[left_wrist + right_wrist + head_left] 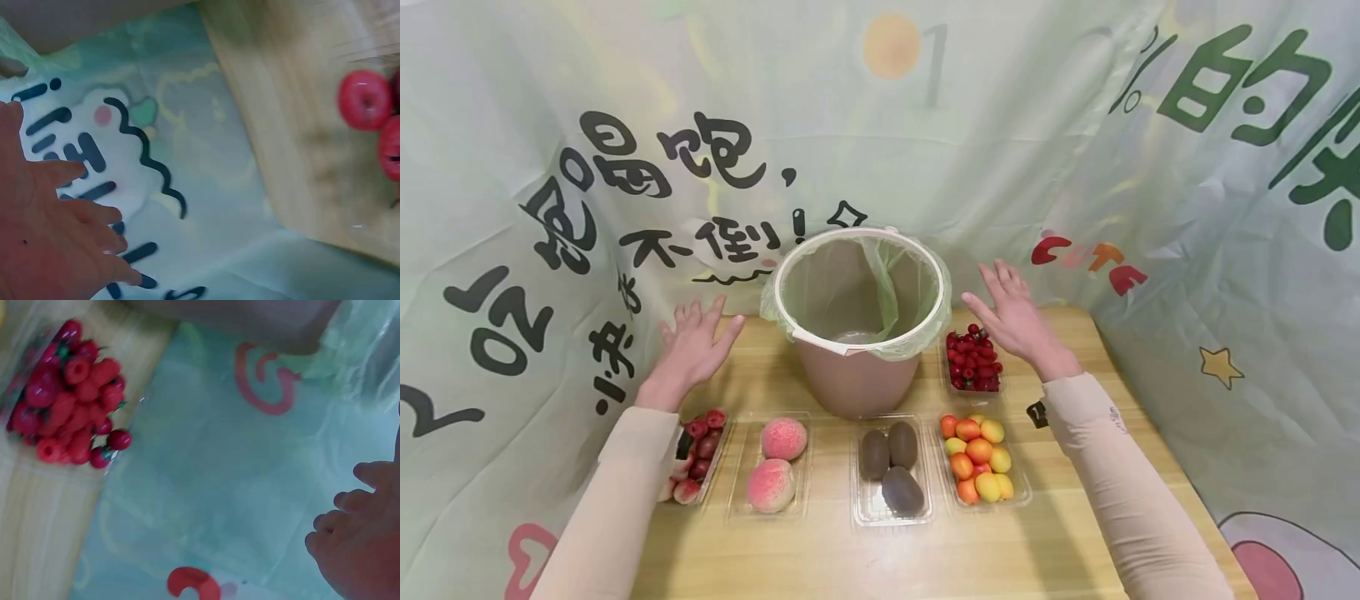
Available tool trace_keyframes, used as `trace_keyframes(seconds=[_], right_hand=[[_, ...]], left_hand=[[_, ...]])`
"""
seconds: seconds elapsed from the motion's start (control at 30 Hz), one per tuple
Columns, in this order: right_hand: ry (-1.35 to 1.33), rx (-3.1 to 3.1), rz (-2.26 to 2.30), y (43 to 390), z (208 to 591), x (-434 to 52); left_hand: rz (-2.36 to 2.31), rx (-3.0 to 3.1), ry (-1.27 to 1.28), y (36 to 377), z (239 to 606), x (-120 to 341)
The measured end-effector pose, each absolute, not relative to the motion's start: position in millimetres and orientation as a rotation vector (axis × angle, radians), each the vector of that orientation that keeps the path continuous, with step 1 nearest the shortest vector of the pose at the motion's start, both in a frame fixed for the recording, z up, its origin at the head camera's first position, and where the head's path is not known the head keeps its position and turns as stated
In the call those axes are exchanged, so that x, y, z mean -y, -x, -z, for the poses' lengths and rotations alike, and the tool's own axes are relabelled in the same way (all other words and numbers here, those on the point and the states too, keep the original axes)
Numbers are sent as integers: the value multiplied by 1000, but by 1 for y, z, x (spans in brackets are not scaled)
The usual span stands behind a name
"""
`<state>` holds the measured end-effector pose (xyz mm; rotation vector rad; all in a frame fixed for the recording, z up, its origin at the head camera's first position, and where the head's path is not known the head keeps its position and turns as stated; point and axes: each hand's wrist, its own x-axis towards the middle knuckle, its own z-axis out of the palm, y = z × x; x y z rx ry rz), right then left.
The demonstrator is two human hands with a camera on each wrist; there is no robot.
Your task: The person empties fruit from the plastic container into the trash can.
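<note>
"What's the table (820, 562) carrying?"

"Around a kiwi tray (870, 502), a bin (859, 379) is standing at eleven o'clock, a berry tray (975, 393) at one, an orange-fruit tray (1019, 497) at three."

"Nine?"

"A peach tray (745, 447) is lying there, a red-fruit tray (714, 468) beyond."

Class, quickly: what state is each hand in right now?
Left hand: open, holding nothing, left of the bin.
Right hand: open, holding nothing, right of the bin.

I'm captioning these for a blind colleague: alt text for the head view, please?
A person's left hand and right hand hover, empty, either side of a green-lined bin on a table. Four clear trays of fruit sit in front; a fifth tray holds red fruit at the bin's right.
</note>
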<state>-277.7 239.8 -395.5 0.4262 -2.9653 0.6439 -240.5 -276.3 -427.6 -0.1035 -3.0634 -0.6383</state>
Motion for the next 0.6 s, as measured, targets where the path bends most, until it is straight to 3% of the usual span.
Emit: trace_keyframes(seconds=[0.6], right_hand=[[-590,2851,-827,276,376,-195]], left_hand=[[1170,3128,-175,174,493,360]])
